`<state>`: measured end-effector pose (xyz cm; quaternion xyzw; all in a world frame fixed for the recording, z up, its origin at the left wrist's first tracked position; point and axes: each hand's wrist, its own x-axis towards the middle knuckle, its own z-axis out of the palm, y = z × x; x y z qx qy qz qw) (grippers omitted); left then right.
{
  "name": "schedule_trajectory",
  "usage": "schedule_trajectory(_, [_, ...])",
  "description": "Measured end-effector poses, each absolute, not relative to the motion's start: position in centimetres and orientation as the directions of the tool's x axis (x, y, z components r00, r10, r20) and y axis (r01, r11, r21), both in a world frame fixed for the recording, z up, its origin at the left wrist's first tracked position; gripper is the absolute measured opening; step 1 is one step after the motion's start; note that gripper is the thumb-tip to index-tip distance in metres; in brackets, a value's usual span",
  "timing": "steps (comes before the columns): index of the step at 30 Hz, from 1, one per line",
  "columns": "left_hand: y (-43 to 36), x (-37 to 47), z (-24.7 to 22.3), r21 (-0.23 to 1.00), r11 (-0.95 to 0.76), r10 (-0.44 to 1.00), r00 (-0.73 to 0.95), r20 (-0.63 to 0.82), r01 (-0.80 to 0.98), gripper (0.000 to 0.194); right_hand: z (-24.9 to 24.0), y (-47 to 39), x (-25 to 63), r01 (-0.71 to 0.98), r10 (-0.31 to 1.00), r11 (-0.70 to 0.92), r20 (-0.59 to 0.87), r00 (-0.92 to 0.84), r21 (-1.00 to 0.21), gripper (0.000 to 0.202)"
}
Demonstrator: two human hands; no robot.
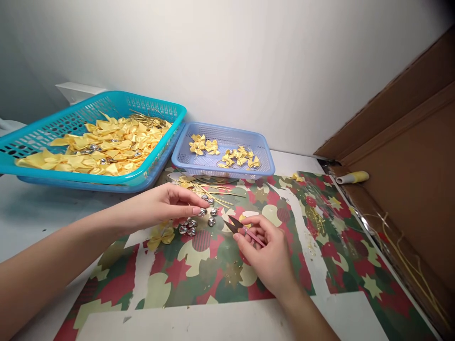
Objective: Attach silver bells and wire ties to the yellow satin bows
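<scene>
My left hand (172, 202) reaches over the patterned paper, thumb and fingers pinched at a small silver jingle bell (202, 212). Several more silver bells (192, 231) lie loose below and beside its fingertips. In my right hand (272, 248) is a pair of thread snips (233, 224) with dark blades and a pink handle; the blades are spread and point left toward the bells. A yellow ribbon bow (161, 235) rests under my left wrist. Gold wire ties (222, 190) are scattered just beyond my left hand. Something yellow is partly hidden behind the right fingers.
A turquoise basket (179, 113) at the left holds many yellow bows, some bells and gold ties. Beside it, a smaller blue basket (223, 170) contains several bows with loops. A cardboard panel (408, 128) and a yellow-and-white tube (355, 177) stand along the right edge.
</scene>
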<state>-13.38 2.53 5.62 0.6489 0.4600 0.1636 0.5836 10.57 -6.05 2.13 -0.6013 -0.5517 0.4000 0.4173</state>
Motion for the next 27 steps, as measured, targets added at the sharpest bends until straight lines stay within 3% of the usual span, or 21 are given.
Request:
schedule_trajectory(7, [2.6,-13.6,5.1,0.887,0.036,0.783,0.539,-0.311,0.460,0.026,1.8,-6.3,10.2,0.325,0.999,0.010,0.026,0.046,-0.946,0.013])
schedule_trajectory(9, [2.7,-14.0,4.9,0.809,-0.072,0.833,0.481,-0.272,0.583,0.026,1.7,-6.2,10.1,0.328,0.999,0.006,0.021,0.042,-0.945,0.013])
schedule_trajectory(12, [2.9,-14.7,4.8,0.592,-0.272,0.889,0.433,-0.146,0.759,0.026,1.8,-6.2,10.2,0.332,0.999,0.006,0.019,0.036,-0.943,0.013])
schedule_trajectory(16, [2.9,-15.2,5.0,0.452,-0.483,0.789,0.596,-0.146,0.750,0.024,1.8,-6.2,10.2,0.336,0.999,0.008,0.018,0.027,-0.942,0.013])
schedule_trajectory(20, [2.7,-14.8,5.0,0.422,-0.520,0.726,0.644,-0.239,0.743,0.025,1.8,-6.3,10.3,0.336,1.000,0.003,0.010,0.019,-0.942,0.013])
schedule_trajectory(27, [2.7,-14.3,4.7,0.452,-0.530,0.688,0.676,-0.265,0.717,0.011,1.6,-6.5,10.2,0.354,0.999,0.036,0.037,-0.003,-0.935,0.013])
